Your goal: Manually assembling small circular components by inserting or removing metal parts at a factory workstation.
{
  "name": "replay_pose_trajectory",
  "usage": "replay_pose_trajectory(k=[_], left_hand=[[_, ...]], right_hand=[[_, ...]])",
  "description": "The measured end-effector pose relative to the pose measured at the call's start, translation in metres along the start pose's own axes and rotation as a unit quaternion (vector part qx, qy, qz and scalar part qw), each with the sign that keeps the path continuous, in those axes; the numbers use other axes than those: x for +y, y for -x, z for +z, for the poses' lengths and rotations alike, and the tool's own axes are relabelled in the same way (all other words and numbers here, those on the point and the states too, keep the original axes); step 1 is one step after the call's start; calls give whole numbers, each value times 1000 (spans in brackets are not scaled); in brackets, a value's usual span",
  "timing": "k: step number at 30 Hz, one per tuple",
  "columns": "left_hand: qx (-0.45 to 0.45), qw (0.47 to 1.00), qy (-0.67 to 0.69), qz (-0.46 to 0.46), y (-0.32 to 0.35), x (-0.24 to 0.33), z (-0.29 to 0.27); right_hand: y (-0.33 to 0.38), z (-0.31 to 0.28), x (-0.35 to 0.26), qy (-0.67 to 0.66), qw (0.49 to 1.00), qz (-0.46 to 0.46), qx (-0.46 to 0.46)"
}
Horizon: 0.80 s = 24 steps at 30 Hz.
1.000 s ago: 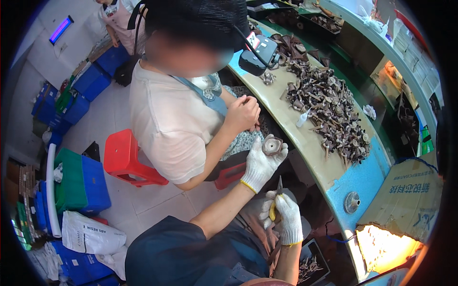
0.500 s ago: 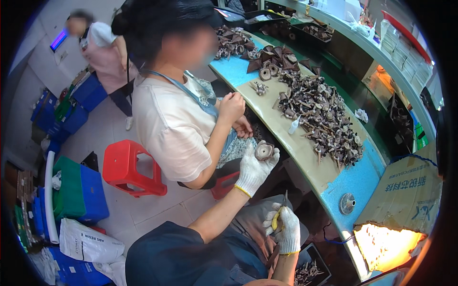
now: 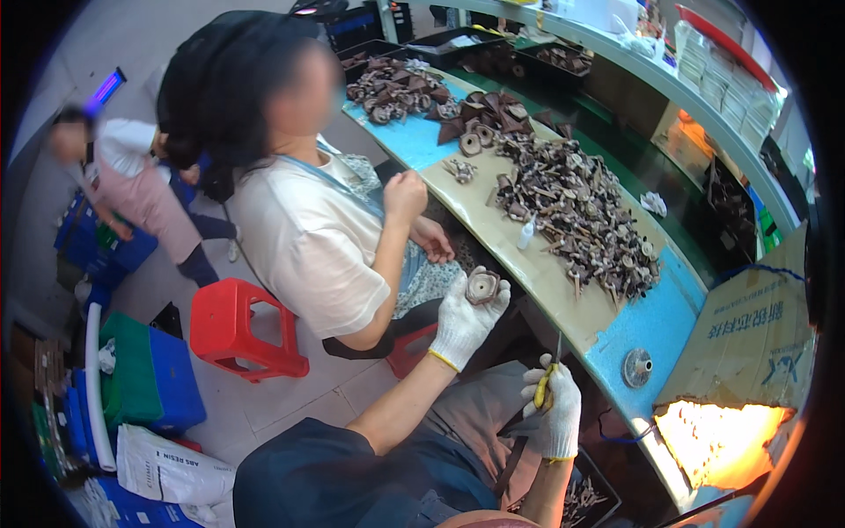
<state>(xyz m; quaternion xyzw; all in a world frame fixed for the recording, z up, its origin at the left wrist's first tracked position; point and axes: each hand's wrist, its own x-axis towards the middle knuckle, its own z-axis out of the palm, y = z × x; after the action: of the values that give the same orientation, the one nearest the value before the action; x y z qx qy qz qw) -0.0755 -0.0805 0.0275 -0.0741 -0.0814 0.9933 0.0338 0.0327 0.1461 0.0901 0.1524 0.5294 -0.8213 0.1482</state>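
Note:
My left hand (image 3: 465, 321), in a white knit glove, is closed around a small brown cup-shaped part (image 3: 482, 287) with a many-sided rim and a pale centre, facing up. Lower and to its right, my gloved right hand (image 3: 559, 409) grips a yellow-handled pointed tool (image 3: 544, 387). The tool's thin metal tip points up; its exact kind is unclear. Both hands are apart, over my lap, left of the bench. On the bench lies a big heap of small brown and pale parts (image 3: 572, 198), with a small white bottle (image 3: 526, 233) at its near side.
A co-worker (image 3: 308, 229) sits close on the left, hands near the bench edge. Another person (image 3: 141, 176) stands farther back. A red stool (image 3: 242, 330), blue bins (image 3: 176, 370) and a white sack (image 3: 172, 466) are on the floor. A cardboard sheet (image 3: 739, 343) shields a bright lamp (image 3: 722, 444).
My right hand has moved right and slightly up with the tool. The left still holds the brown part, slightly lower. The standing person leans over more, and the view has shifted.

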Motion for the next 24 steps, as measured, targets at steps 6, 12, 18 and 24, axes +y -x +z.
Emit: replay_pose_trajectory(k=[6,12,18,24], left_hand=[[-24,1000,-16,-9,2,-3,-8],[-28,999,-15,-8,0,-1,-8],[-25,1000,-10,-7,1,1,-12],[16,999,28,-24,4,-20,-1]], right_hand=[[2,4,-7,124,991,-56,9],[-1,6,1,132,990,-41,-4],[4,15,11,145,989,-5,-16],[15,0,9,145,989,-9,-10]])
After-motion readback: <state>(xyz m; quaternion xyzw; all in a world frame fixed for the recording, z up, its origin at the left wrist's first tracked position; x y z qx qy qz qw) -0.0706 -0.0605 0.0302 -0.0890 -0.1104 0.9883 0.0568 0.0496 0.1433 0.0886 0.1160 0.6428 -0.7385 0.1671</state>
